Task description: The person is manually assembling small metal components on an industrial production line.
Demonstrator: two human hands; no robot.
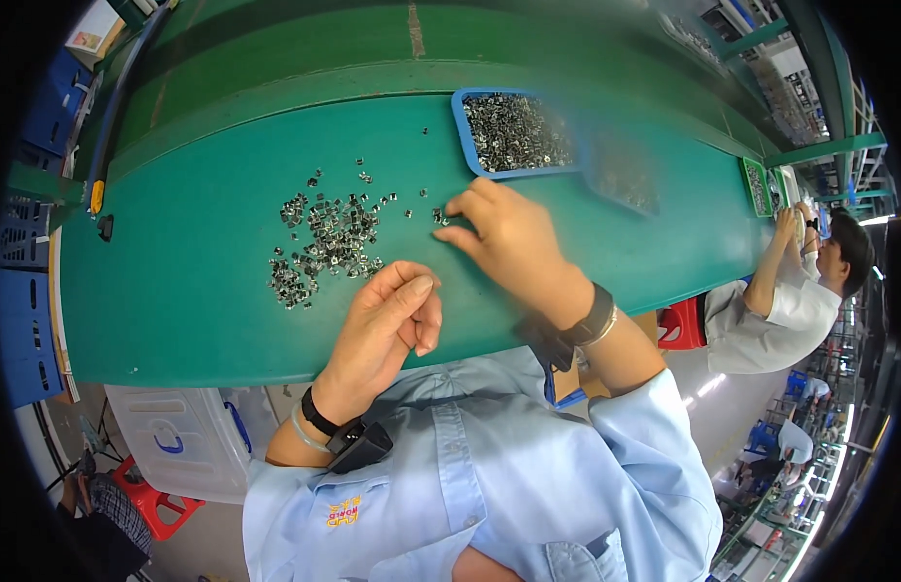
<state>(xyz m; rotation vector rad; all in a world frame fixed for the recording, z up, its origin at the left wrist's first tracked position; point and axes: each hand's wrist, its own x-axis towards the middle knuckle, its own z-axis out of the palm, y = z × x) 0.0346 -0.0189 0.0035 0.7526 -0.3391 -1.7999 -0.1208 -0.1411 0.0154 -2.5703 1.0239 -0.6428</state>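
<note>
A loose pile of small shiny metal parts with dark bits (339, 233) lies on the green tabletop (179, 291), left of centre. At the near right side of that pile my left hand (392, 310) is closed, fingers curled and thumb pressed against the index finger. Whatever it may hold is hidden. My right hand (509, 233) reaches over the table with thumb and fingers apart. A few small metal parts (439, 216) lie right at its fingertips. Just beyond the right hand stands a blue tray (466, 145) full of the same kind of parts.
A yellow-and-black cutter (97, 197) lies at the far left edge. Blue crates (26, 335) stand left of the table, and a clear plastic box (174, 441) is below it. At the right, a co-worker (785, 310) sits by a green tray (756, 187). The area right of the blue tray is blurred.
</note>
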